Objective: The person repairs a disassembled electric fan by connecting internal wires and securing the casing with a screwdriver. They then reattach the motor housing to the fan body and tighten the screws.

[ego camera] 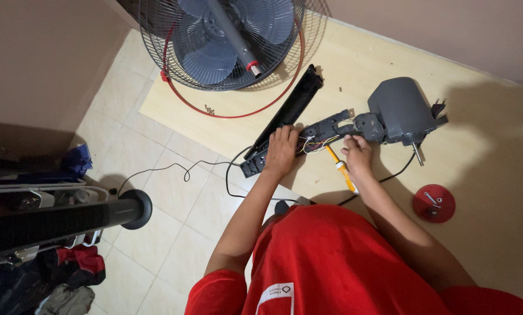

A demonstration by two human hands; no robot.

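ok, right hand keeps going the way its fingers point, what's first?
Probably the grey motor housing: the right hand points up-right over the loose wires, with the housing's joint just past its fingertips. Depth unclear.

Matt grey plastic housing (400, 111) (wire grille (226, 52))

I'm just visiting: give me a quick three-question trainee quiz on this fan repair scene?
1. True or false: the left hand rests on the black control panel.
2. What lies on the floor under the right hand? A) yellow screwdriver B) hammer C) tape
3. What small parts sit in the red cap?

Key: 1 true; 2 A; 3 screws.
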